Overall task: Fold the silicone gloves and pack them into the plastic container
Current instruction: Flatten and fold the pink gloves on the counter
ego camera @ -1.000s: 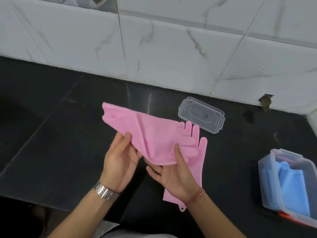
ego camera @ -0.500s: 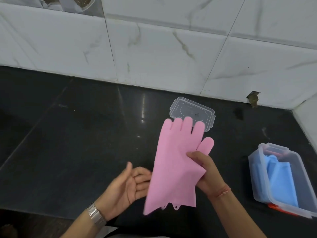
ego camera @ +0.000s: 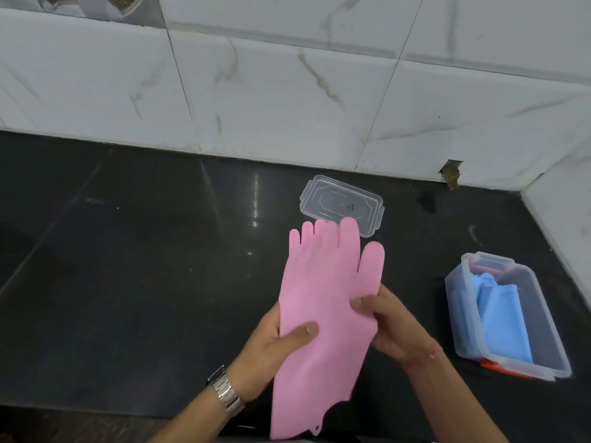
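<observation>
No legible text, label, brand or number is found. A small dark embossed mark is seen on the clear lid (ego camera: pixel 341 204) at the far bench, but it cannot be read.

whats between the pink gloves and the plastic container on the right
Nothing. In the head view, only bare black countertop separates the pink gloves from the plastic container. The right hand grips the gloves' near edge on that side.

head cam, single view | worn high, looks forward and steeply down | near: both hands (ego camera: pixel 319 334) fill lower centre | black counter (ego camera: pixel 128 282) spans mid frame | tiled wall (ego camera: pixel 287 91) along top, corner at upper right
</observation>
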The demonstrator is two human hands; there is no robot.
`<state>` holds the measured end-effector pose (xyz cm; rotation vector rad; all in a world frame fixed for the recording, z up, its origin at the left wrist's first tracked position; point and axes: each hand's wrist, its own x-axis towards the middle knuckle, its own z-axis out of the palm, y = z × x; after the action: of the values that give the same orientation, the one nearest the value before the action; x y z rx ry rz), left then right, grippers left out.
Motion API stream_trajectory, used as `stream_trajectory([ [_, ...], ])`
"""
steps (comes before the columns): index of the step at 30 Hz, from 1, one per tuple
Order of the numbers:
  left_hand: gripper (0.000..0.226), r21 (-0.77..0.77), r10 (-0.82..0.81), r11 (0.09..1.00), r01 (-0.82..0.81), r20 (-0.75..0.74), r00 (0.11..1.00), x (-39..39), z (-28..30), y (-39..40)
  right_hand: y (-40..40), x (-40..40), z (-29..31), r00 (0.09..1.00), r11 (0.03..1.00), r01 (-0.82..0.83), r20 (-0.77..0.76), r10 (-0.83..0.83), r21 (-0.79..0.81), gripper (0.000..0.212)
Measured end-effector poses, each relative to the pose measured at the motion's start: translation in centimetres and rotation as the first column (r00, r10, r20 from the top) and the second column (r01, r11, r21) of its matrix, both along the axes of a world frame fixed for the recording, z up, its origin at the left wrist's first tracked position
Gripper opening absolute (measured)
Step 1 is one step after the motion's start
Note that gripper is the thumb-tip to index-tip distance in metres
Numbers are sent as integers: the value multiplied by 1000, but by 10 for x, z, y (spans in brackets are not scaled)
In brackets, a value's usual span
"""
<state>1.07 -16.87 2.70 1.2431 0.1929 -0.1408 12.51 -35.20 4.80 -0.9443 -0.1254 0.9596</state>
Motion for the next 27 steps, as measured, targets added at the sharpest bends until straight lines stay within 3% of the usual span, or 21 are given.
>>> stream_trajectory([
  [2, 41, 82, 64, 995, -62, -31, 997, 21, -6, -4, 8, 18, -6, 997, 995, 76, 36, -74, -69, 49],
  [4, 38, 177, 96, 982, -72, -129, 987, 42, -19, -6, 16, 33, -20, 985, 955, 169, 73, -155, -245, 43],
  [7, 37, 321, 121, 947, -7, -337, 934, 60, -44, -1, 21, 40, -49, 976, 814, 215, 134, -169, -540, 43],
  [9, 35, 348, 135, 938, -2, -359, 924, 65, -57, 2, 18, 38, -62, 974, 744, 224, 161, -157, -629, 42],
  [16, 27, 529, 251, 844, -84, -253, 934, 78, -69, 7, 20, 37, -70, 956, 632, 253, 290, -47, -733, 23],
  [19, 29, 541, 307, 828, -149, -215, 927, 89, -69, 9, 20, 38, -70, 951, 610, 244, 309, 1, -753, 24],
  [23, 33, 491, 310, 853, -175, -208, 928, 101, -67, 12, 21, 38, -68, 972, 650, 210, 228, -58, -730, 30],
  [27, 35, 394, 275, 900, -185, -186, 943, 108, -65, 12, 24, 34, -67, 987, 764, 151, 134, -85, -628, 31],
])
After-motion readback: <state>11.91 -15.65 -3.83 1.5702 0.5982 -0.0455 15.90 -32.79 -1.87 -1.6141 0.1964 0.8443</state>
